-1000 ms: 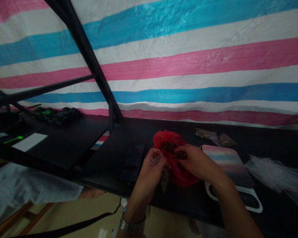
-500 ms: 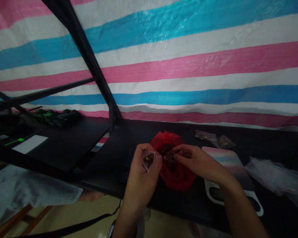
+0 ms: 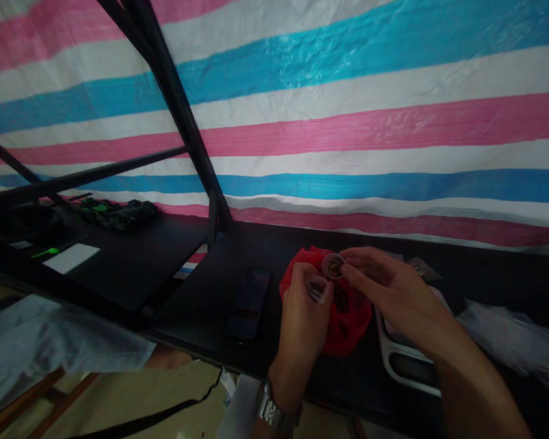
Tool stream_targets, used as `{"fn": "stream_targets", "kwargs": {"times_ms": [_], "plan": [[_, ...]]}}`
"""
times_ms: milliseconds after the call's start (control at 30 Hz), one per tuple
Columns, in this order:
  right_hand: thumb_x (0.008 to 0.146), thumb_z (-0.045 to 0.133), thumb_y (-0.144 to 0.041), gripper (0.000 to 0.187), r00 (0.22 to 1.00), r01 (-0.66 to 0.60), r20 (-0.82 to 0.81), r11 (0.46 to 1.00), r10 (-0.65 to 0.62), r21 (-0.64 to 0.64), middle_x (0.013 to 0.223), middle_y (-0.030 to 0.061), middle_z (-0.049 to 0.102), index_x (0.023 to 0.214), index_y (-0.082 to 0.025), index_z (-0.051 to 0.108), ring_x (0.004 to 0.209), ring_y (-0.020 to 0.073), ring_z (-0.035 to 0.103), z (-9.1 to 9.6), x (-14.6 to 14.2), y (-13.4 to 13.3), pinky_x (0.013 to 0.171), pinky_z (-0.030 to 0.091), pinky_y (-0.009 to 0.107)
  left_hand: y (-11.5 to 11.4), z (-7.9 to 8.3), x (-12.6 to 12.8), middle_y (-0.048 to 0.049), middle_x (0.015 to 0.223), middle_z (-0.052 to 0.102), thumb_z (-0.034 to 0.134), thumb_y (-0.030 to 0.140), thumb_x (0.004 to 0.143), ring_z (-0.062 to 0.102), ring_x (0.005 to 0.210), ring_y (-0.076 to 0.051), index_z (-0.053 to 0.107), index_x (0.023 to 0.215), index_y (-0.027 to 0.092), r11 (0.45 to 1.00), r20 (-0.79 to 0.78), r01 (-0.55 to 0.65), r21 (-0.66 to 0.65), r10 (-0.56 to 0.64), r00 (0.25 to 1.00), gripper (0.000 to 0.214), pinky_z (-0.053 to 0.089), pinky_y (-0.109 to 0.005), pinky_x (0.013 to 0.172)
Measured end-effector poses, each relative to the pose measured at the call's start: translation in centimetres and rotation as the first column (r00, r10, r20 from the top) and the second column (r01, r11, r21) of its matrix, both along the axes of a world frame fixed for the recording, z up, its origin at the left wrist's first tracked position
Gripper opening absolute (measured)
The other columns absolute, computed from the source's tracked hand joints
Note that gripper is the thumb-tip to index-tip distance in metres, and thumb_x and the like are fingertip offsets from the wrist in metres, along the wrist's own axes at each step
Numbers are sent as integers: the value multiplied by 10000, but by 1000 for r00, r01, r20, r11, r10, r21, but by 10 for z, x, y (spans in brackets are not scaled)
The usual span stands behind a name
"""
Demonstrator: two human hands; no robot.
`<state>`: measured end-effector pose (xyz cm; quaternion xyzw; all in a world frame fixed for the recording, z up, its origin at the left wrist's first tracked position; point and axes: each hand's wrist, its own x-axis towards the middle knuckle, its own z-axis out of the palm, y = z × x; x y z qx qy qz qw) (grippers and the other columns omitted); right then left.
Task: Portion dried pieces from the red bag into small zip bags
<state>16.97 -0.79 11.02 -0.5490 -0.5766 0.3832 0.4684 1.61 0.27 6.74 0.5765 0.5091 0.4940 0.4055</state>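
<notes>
My left hand (image 3: pixel 302 314) is closed around a small clear plastic bag (image 3: pixel 318 288), its mouth held open and facing up. In my right hand (image 3: pixel 391 283), thumb and fingers pinch a small clear cup (image 3: pixel 333 266) with brown dried pieces in it. The cup is tilted beside the bag's mouth, a short gap apart. Beneath both hands lies an open red plastic bag (image 3: pixel 354 332) with dark brown pieces inside, partly hidden by the hands. Under my right forearm stands a white kitchen scale (image 3: pixel 393 366), mostly covered.
A phone (image 3: pixel 247 308) lies left of the red bag. Filled clear packets (image 3: pixel 423 269) sit behind the scale, and flat clear bags (image 3: pixel 507 332) lie to its right. A black metal frame (image 3: pixel 190 134) rises at left. Another person's pale clothing (image 3: pixel 73 341) shows at lower left.
My right hand has risen out of the red bag, now holding the small cup with brown pieces. My left hand has shifted right, over the red bag, uncovering the phone.
</notes>
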Motion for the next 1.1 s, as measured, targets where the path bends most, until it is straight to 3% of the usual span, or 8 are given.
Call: {"fn": "stream_targets", "kwargs": {"times_ms": [167, 300, 467, 633, 733, 833, 967, 1100], "plan": [[866, 738, -238, 263, 973, 17, 226, 986, -55, 164, 1132, 63, 778, 1128, -258, 759, 985, 224, 742, 4, -17, -4, 950, 598, 380, 0, -2, -2, -32, 984, 749, 719, 222, 903, 740, 882, -219, 549, 1054, 246, 998, 83, 53, -36, -50, 995, 228, 522, -316, 767], [851, 707, -119, 309, 937, -62, 347, 964, -34, 260, 1180, 54, 742, 1113, -274, 762, 1084, 230, 714, 5, -24, -4, 1005, 566, 378, 0, -7, -4, -29, 1026, 743, 676, 132, 886, 729, 916, -209, 538, 1123, 245, 997, 74, 77, -10, -76, 994, 296, 514, -311, 787], [853, 678, -97, 344, 935, -113, 354, 949, 1, 295, 1195, 43, 734, 1135, -281, 748, 1096, 223, 713, 6, -25, -5, 986, 570, 362, 2, -12, -4, -8, 974, 715, 675, 91, 849, 695, 839, -182, 520, 1106, 238, 999, 108, 52, 14, -53, 993, 333, 507, -295, 754], [903, 731, -238, 335, 942, 34, 299, 932, -150, 360, 1213, 56, 739, 1235, -285, 725, 1028, 245, 717, -1, -17, 0, 947, 571, 406, 3, -12, -5, 8, 918, 677, 694, 214, 913, 681, 786, -170, 511, 1070, 243, 998, 192, -3, 57, -9, 981, 243, 520, -278, 695], [902, 749, -246, 303, 917, 67, 363, 961, -166, 269, 1132, 63, 755, 1205, -260, 745, 967, 246, 722, -13, -10, 5, 896, 562, 396, 0, -5, -13, 46, 861, 617, 722, 252, 915, 639, 740, -138, 496, 1075, 256, 986, 198, -102, 134, 74, 977, 277, 495, -239, 661], [905, 722, -157, 197, 864, -13, 503, 998, -21, 64, 1042, 66, 754, 1080, -231, 774, 942, 238, 724, -27, -8, 11, 864, 536, 369, -2, 3, -25, 64, 857, 587, 735, 240, 897, 611, 722, -119, 474, 1114, 265, 963, 183, -168, 209, 130, 974, 340, 491, -223, 669], [937, 689, -131, 149, 788, 22, 616, 998, 20, -60, 1076, 101, 734, 1056, -188, 758, 986, 254, 718, -40, -15, 19, 864, 509, 365, -2, 3, -35, 55, 883, 606, 710, 211, 899, 637, 738, -124, 471, 1145, 261, 980, 57, -60, 192, 50, 997, 346, 499, -231, 686], [942, 677, -116, 228, 792, 9, 608, 995, 53, -99, 1192, 127, 715, 1148, -177, 753, 1082, 274, 705, -43, -18, 23, 945, 505, 391, 1, -12, -31, 11, 980, 641, 665, 182, 922, 678, 845, -154, 479, 1172, 249, 992, -29, 47, 120, -44, 999, 318, 524, -275, 768]]}}
